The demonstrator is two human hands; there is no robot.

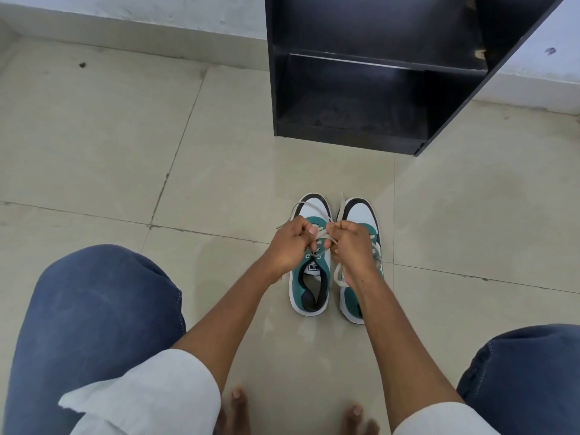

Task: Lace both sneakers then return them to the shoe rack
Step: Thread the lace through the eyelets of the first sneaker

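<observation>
Left hand (287, 246) grip: pinched the lace (323, 237).
Right hand (353, 246) grip: same lace.
Left sneaker (310, 277): directly beneath, toe toward rack (361, 133).

Soft, even daylight fills my view, bright without harshness. The floor (94, 136) tiles carry a dull sheen and faint reflections near the sneakers (332, 259). Shadows are weak; only the rack (376, 89) interior is dark and murky. The wide lens bends lines at the edges. My knees look slightly soft; the centre is sharp.
</observation>
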